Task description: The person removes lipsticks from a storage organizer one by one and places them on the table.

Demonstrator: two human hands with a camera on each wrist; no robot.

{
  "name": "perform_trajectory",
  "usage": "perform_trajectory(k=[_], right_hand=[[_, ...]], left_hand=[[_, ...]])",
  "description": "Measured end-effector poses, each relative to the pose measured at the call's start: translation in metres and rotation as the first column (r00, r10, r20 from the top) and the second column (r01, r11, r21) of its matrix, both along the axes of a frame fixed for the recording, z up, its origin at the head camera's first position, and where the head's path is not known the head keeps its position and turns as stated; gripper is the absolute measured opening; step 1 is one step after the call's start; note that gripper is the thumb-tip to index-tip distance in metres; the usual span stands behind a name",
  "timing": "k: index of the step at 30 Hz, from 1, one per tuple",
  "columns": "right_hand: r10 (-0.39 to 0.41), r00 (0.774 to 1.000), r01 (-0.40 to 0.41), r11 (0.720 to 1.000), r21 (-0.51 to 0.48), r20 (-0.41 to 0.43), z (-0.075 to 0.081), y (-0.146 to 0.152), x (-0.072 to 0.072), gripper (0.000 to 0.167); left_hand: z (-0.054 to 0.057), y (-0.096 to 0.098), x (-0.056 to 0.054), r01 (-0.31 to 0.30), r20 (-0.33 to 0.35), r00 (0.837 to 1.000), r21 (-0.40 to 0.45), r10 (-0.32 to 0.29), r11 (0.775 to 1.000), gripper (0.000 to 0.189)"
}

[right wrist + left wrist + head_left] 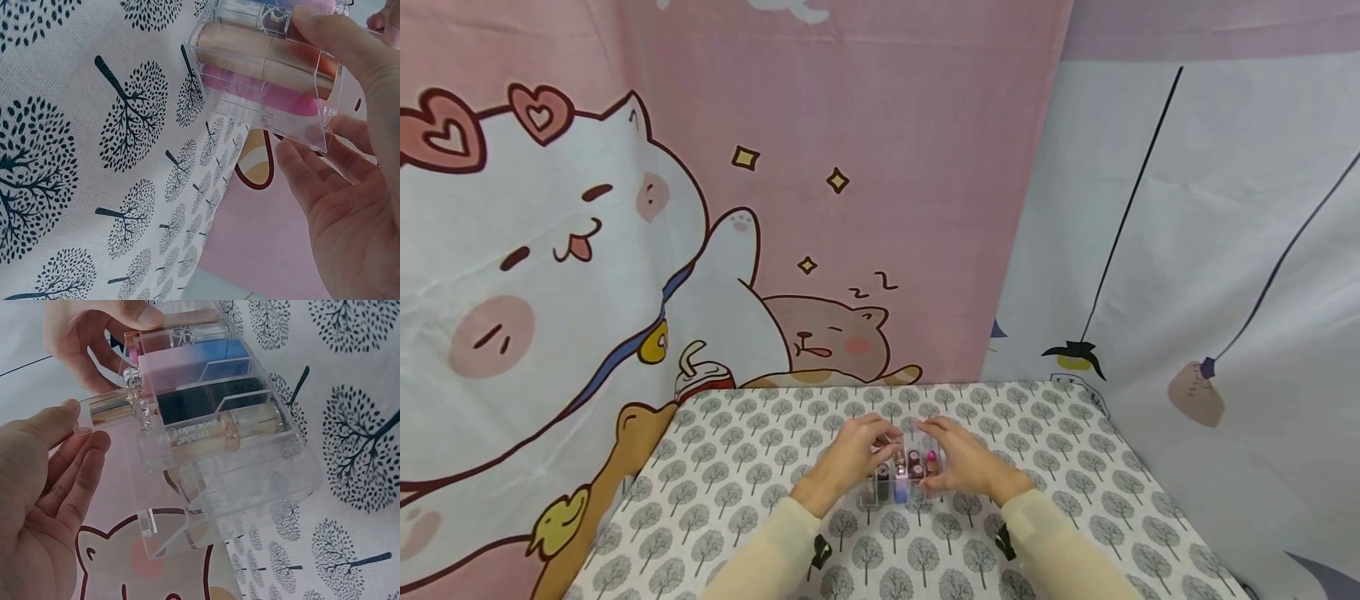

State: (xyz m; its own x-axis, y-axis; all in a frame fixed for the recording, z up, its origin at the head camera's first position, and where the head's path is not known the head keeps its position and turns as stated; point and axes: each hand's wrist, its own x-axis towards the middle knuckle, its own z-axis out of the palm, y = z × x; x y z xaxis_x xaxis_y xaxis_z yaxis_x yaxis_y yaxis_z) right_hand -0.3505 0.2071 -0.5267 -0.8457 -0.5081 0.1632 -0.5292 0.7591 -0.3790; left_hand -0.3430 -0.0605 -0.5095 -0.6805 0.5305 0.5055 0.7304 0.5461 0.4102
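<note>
Left hand [850, 452] is pinching a clear-ended gold tube [112, 409] at the top of a transparent cosmetics organizer [250, 479], right hand [962, 460] is gripping its side, organizer is standing between both hands on tree-printed worktop [730, 500], pink-and-blue tube [194, 365] is standing inside

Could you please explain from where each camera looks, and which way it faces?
Head: on the person's head, facing forward and down over the white tree-print cloth; the left hand, right hand and cream sleeves show.
Left wrist: on that wrist, facing the left fingers, which hold a clear-and-gold tube; part of the right hand shows.
Right wrist: on that wrist, facing the right hand at the clear plastic organizer; a bit of left hand shows.
Shared: both wrist views show the organizer and cloth.
</note>
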Motion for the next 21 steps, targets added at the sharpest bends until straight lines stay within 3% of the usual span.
perform_trajectory(k=[13,21], right_hand=[[-0.014,1.000,0.014,1.000,-0.001,0.023,0.000,-0.001,0.002,0.115],[-0.024,1.000,0.024,1.000,0.000,0.014,0.001,0.000,0.003,0.115]], left_hand=[[0.010,-0.007,0.007,0.028,-0.053,0.998,0.042,-0.026,0.999,0.023],[0.018,-0.017,0.010,0.018,-0.145,0.989,0.060,-0.009,0.998,0.024]])
